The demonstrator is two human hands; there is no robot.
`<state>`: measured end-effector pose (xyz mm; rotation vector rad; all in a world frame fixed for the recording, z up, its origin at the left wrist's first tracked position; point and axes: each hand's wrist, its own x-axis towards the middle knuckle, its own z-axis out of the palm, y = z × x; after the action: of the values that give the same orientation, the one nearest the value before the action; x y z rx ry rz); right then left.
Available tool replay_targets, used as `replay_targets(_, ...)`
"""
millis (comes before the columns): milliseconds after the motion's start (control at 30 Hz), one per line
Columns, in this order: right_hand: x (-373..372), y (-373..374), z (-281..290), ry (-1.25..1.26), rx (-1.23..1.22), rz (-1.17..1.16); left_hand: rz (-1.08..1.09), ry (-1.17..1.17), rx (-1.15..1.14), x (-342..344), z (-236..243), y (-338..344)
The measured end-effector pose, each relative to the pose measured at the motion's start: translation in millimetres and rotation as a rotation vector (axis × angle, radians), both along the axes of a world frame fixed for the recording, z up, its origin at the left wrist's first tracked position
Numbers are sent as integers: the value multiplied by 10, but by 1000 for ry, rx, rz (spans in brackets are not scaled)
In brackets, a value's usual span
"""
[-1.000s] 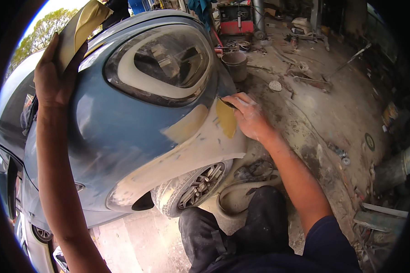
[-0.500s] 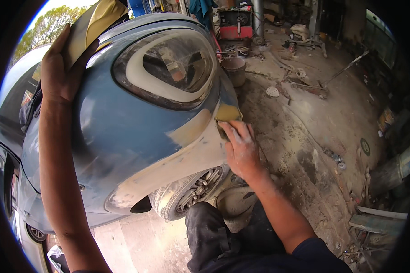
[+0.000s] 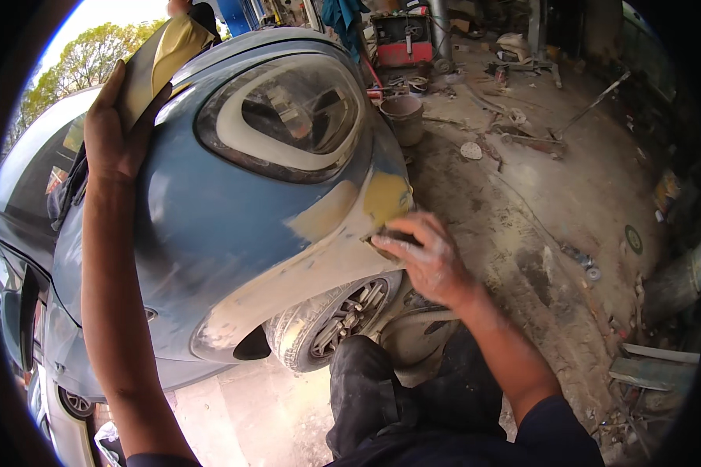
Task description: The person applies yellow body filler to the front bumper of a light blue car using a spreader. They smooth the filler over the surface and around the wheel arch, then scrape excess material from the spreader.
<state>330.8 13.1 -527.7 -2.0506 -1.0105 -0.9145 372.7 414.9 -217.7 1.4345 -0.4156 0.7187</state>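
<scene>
A blue-grey car body with a headlight fills the middle. Beige filler runs along the wheel arch, and a yellowish filler patch lies at the corner below the headlight. My right hand is closed around a small dark sanding pad, mostly hidden by the fingers, at the bodywork just below that patch. At the upper left, my left hand grips a stiff-looking grey and yellow sheet between thumb and fingers, beside the hood.
Below the arch stands the dusty wheel, close to my knees. A bucket sits beyond the car's front corner. Hoses, tools and debris litter the concrete floor. A red machine stands at the back. Part of another person shows at the top left.
My right hand has moved down and slightly right with the pad, uncovering more of the yellowish patch. My left hand still grips the sheet; the view has shifted a little.
</scene>
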Motion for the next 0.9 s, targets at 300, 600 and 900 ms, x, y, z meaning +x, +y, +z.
replay_targets(300, 531, 110, 81, -207, -79, 124, -17, 87, -192, -95, 68, -258)
replay_targets(600, 575, 175, -65, -174, -50, 122, 66, 15, -46, -30, 57, -149)
replay_targets(900, 335, -221, -479, -171, -148, 63, 27, 51, -176, 14, 80, -74)
